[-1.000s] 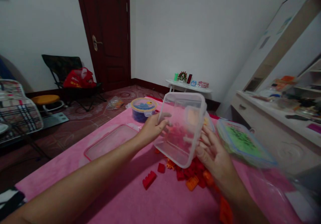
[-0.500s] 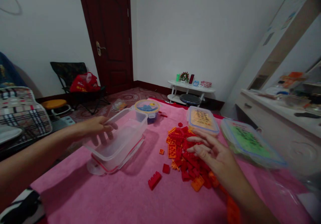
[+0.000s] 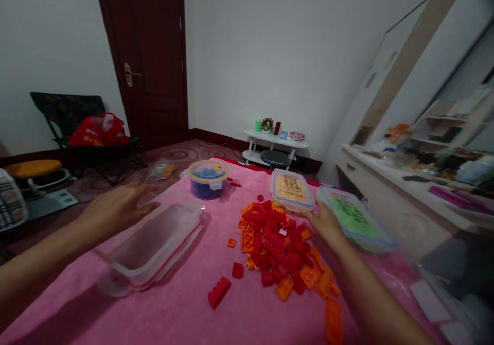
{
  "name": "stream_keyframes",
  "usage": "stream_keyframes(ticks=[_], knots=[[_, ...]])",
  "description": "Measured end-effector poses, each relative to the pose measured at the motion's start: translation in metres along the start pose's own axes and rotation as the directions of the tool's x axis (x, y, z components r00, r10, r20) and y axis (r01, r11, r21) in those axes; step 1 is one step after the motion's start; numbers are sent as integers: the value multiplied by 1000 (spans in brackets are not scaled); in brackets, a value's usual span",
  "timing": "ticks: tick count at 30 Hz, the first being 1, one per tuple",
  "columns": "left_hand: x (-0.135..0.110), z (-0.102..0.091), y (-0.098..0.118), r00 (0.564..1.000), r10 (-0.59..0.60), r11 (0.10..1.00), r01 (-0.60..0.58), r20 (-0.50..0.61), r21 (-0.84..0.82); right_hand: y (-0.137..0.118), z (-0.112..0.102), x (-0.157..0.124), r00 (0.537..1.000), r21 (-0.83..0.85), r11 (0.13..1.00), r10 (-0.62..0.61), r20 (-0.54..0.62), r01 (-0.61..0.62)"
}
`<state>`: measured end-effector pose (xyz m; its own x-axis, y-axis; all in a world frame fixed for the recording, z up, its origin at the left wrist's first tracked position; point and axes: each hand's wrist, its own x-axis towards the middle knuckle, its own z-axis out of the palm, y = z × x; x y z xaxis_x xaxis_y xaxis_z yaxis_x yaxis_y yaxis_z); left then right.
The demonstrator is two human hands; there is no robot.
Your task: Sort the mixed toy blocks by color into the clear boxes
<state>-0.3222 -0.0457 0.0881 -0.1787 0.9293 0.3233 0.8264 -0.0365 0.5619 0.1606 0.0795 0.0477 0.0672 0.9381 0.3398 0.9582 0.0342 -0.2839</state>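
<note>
1. Taking twelve o'clock as straight ahead of us, a smooth, pale wall [image 3: 262,41] fills the far side, with a dark, panelled door [image 3: 154,82] towards eleven and a patterned floor below.
2. At two o'clock we have a cream dresser [image 3: 389,193] with a cluttered top.
3. Before us spreads a pink cloth [image 3: 247,327], soft and matt, bearing everything we handle.
4. At ten o'clock a dark folding chair [image 3: 69,109] holds a red plastic bag [image 3: 100,131]; at twelve, beyond the cloth, is a white stand [image 3: 262,135] with rounded ends.
5. Our clear tub [image 3: 156,237], a rectangle of translucent plastic with rounded corners, sits open side up at about half past ten, a red-edged lid [image 3: 173,256] beneath it.
6. Towards one o'clock lie two flat lidded boxes with blue edging: the peach box [image 3: 293,188], and just beside it the green box [image 3: 351,213].
7. The brick heap [image 3: 278,247], red and orange, studded and hard-edged, lies just past twelve, on the near side of the peach box.
8. The round tub [image 3: 206,189], blue with a yellow rim, stands at half past eleven.
9. Our left hand [image 3: 119,206] is spread above the clear tub's left side, thumb apart from the fingers. Our right hand [image 3: 328,226] is at the peach box's near corner; we cannot tell whether it pinches anything.
10. A ridged red brick [image 3: 218,292] and a tiny orange brick [image 3: 231,243] lie loose, left of the heap.
</note>
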Motion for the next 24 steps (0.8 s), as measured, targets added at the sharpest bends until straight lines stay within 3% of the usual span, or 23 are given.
stream_keyframes(ticks=[3, 8, 11, 15, 19, 24], knots=[[-6, 10, 30, 977, 205, 966, -212, 61, 150, -6, 9, 13, 992, -91, 990, -98, 85, 105], [-30, 42, 77, 895, 407, 911, -412, 184, -15, -23, 10, 22, 921, -242, 898, -315, 229, 367], [-43, 58, 89, 857, 462, 886, -456, 229, -82, -25, 5, 27, 877, -309, 830, -378, 297, 463], [-46, 71, 88, 816, 513, 858, -485, 267, -166, -27, -10, 36, 837, -355, 766, -426, 344, 536], [-45, 76, 84, 799, 533, 846, -503, 279, -178, -33, -32, 48, 884, -435, 770, -400, 242, 467], [-45, 72, 88, 805, 521, 853, -500, 285, -148, -24, -60, 64, 956, -495, 842, -285, -69, 215]])
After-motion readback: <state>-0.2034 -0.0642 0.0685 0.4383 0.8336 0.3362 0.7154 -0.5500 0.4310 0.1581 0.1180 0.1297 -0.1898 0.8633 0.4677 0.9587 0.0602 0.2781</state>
